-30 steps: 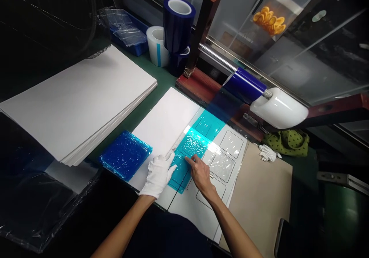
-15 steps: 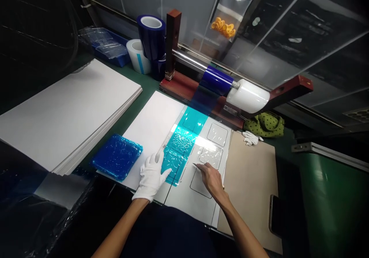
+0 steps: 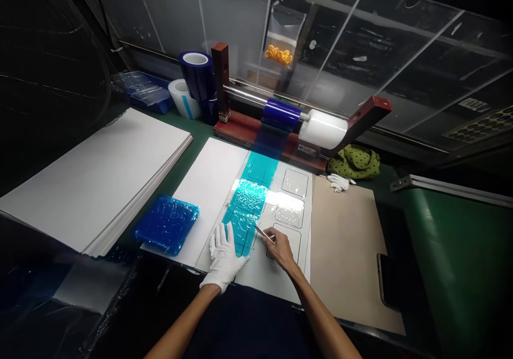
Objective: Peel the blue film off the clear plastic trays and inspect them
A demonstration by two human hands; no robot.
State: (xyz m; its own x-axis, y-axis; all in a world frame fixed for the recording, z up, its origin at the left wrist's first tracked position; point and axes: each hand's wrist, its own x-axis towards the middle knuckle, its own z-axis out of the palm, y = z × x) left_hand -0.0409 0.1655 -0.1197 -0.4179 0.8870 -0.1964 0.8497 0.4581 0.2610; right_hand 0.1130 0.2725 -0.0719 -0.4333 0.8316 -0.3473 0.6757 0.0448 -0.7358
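At a green worktop, a white-gloved left hand lies with fingers spread, pressing on a strip of blue protective film drawn from a roll across a white template board, apparently to keep the film from sliding. A bare right hand pinches a slim metal blade between thumb and fingers, its tip just beside the film's edge. A crinkled blue film pack sits to the left, within easy reach.

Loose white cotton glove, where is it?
In the head view, the white cotton glove lies upper right, at the far edge of the tan board, below the green dotted bag.
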